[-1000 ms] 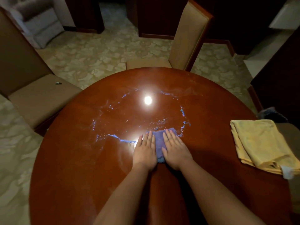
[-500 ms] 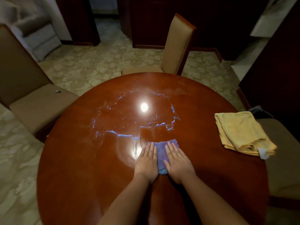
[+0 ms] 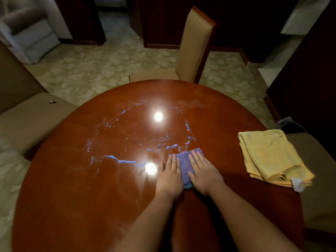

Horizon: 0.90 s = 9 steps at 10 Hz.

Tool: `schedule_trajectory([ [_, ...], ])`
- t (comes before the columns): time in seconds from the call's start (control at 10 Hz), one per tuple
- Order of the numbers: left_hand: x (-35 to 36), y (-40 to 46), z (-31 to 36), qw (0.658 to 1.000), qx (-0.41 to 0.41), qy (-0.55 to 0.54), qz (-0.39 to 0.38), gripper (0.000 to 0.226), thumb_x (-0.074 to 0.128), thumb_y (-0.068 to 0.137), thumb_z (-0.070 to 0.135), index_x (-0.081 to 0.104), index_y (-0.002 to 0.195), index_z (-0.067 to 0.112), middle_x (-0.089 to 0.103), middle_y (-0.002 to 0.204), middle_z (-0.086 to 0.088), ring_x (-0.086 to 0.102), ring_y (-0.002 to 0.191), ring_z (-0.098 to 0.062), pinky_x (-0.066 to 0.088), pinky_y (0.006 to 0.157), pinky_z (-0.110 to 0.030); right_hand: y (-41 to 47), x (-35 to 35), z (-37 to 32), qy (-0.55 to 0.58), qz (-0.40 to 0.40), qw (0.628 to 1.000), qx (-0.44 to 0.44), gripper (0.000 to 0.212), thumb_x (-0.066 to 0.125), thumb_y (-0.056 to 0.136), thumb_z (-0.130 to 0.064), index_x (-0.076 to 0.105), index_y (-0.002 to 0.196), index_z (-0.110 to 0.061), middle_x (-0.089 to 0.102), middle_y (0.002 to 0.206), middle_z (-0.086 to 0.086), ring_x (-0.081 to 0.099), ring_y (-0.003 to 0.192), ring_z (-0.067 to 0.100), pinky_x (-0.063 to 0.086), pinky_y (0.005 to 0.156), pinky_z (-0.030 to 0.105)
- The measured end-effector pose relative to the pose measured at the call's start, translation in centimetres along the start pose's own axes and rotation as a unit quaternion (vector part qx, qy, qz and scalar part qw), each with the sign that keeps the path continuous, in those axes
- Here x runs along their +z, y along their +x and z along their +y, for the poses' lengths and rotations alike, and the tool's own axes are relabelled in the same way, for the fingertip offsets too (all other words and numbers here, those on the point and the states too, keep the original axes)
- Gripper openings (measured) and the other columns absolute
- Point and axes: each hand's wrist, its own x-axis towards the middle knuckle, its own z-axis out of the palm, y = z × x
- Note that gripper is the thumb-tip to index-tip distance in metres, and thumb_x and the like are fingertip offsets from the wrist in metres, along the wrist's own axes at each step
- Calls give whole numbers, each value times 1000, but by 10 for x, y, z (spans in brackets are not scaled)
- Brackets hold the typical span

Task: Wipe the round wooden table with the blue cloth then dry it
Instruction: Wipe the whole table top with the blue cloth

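A dim room with a pale patterned floor is seen around a round, dark red wooden worktop [image 3: 72, 206], with upholstered chairs set at its far, left and right edges. The blue cloth [image 3: 184, 164] lies just right of the worktop's middle, toward the near edge, pressed flat under both hands. The left hand [image 3: 170, 176] rests on the cloth's left part and the right hand [image 3: 203, 174] on its right part; the fingers of both are laid out straight and close together, pressing rather than gripping. A ring of wet streaks [image 3: 127, 161] is spread across the centre, beyond and to the left of the cloth, with two lamp glares among them.

The wiping step is judged to be in hand, and far from done, since moisture is left over much of the centre. The next move calls for the cloth to be pushed through those streaks with even pressure. A folded yellow towel [image 3: 269, 157] waits at the right edge, partly overhanging it; it is presumably meant for drying.

Most of the cloth is hidden under the hands. The near edge is cut off, and a dark object beyond the towel cannot be made out.
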Motion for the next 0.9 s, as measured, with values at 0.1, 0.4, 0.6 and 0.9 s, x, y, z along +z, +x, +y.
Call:
schedule_trajectory([
  [0.1, -8, 20, -4, 1000, -26, -5, 12, 60, 18, 102, 27, -6, 150, 1, -7, 158, -18, -10, 146, -33, -2, 116, -49, 28, 1, 10, 10, -23, 1000, 1, 69, 26, 83, -42, 61, 124, 1, 53, 136, 13, 57, 121, 25, 49, 93, 39],
  [0.4, -16, 33, -9, 999, -40, -1, -6, 61, 20, 101, 26, -6, 150, 2, -7, 159, -17, -9, 146, -32, 2, 117, -50, 40, -18, 10, -14, 1, 1000, -16, 84, -4, 86, -49, 38, 143, -3, 25, 151, 6, 37, 138, 21, 36, 108, 37],
  [0.6, -6, -9, 14, 1000, -7, -3, -16, 62, 22, 101, 27, -5, 150, 2, -4, 159, -16, -8, 146, -32, 4, 117, -51, -18, -5, 6, -19, -69, 997, -3, 85, -7, 99, -43, 66, 121, -6, 60, 130, 9, 61, 116, 21, 48, 95, 33],
  [0.9, 0, -47, 30, 998, 63, -21, 4, 66, 36, 99, 31, 5, 152, 8, 9, 159, -10, 0, 147, -28, 5, 117, -51, -76, -18, 6, -27, -119, 992, 22, 131, -51, 40, -66, -9, 152, -12, -25, 150, -1, -11, 147, 16, -3, 117, 28],
])
